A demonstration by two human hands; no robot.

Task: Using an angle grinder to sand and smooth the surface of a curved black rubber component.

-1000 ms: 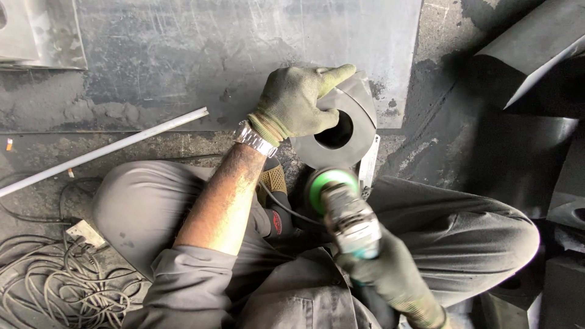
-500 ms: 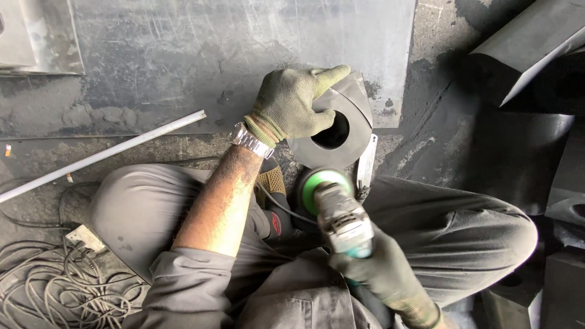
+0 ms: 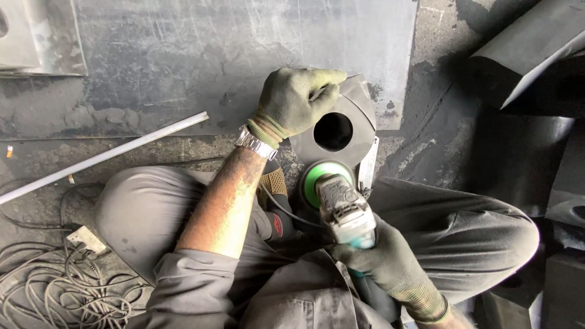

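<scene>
My gloved left hand (image 3: 292, 100) clamps the dark round metal plate with a centre hole (image 3: 334, 131), far of my gloved right hand (image 3: 381, 262), which grips the green-disc angle grinder (image 3: 341, 201) pointing far, touching the plate's near edge.

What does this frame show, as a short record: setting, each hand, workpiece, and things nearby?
setting: person seated on a dark workshop floor, seen from above
left hand: gloved, pressing on the metal part
right hand: gloved, gripping the angle grinder
metal part: dark, with a round hole, between the knees
grinder: green guard at the part's near edge
nearby: steel sheet beyond the part, rod and cables on the left
</scene>
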